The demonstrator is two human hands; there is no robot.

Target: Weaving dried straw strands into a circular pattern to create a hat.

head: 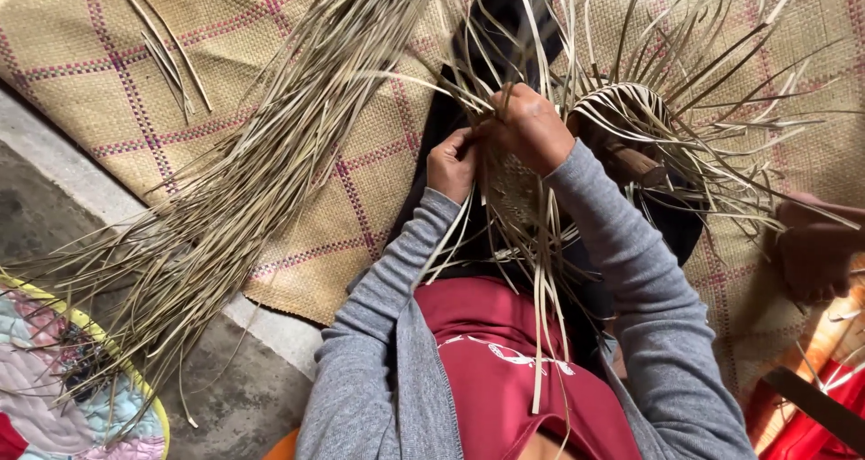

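My left hand and my right hand are close together over my lap, both pinching thin pale straw strips. These strips belong to a partly woven straw piece whose loose ends fan out to the right and upward. Long strips hang from my hands down over my red top and grey sleeves. Which strip each finger holds is hidden by the tangle.
A large bundle of loose straw strips lies diagonally at left on a woven mat with pink lines. Bare concrete floor and a quilted cloth lie at lower left. Another person's hand shows at the right edge.
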